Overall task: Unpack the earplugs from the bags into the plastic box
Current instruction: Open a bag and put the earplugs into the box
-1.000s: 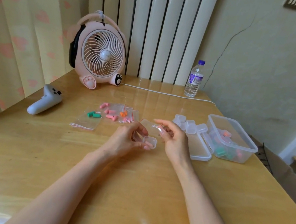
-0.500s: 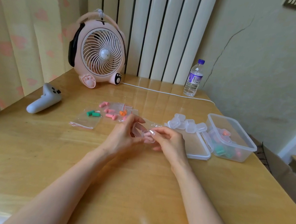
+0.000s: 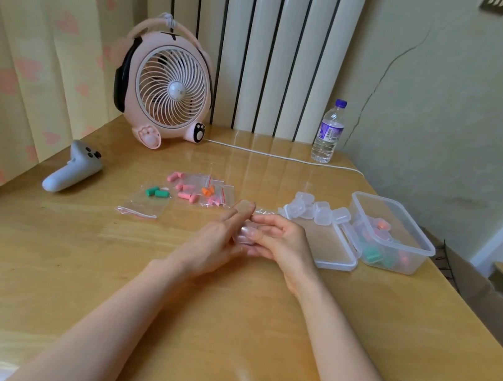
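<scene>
My left hand and my right hand meet at the table's middle, both pinching a small clear plastic case between their fingers. What lies inside the case is hidden. Just behind my fingertips lies an empty clear bag. Further left sit small zip bags with pink and orange earplugs and one bag with green earplugs. The clear plastic box at the right holds several filled cases, its lid flat beside it.
Several empty small clear cases are heaped between the lid and the bags. A pink desk fan with a white cable and a water bottle stand at the back. A grey controller lies at the left.
My hands have come together. The open case held in my left fingers a second ago is now pressed between both hands, and the hands sit slightly lower.
</scene>
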A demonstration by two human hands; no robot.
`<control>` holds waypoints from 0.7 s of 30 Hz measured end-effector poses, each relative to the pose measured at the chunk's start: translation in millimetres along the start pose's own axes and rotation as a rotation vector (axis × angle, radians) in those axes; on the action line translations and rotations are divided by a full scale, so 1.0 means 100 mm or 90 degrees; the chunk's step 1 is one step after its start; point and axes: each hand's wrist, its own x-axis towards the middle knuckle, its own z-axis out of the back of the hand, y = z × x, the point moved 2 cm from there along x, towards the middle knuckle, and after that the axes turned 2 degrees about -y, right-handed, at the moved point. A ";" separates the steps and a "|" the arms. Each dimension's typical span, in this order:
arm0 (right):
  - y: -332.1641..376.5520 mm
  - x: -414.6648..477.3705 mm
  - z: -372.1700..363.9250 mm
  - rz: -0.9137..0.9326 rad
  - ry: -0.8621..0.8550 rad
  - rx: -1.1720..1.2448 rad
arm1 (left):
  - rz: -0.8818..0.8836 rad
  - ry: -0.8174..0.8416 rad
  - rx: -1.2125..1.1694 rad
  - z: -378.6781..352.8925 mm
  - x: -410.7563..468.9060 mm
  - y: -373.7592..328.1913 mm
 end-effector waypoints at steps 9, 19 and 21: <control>0.12 -0.02 0.07 0.050 -0.101 0.009 | 0.040 -0.081 -0.157 0.08 0.07 -0.19; 0.64 0.01 1.02 0.212 -0.565 -0.377 | 0.084 -0.044 0.063 0.13 0.24 -0.22; 0.66 0.03 1.33 0.176 -0.606 -0.486 | 0.098 0.035 0.134 0.04 0.27 -0.11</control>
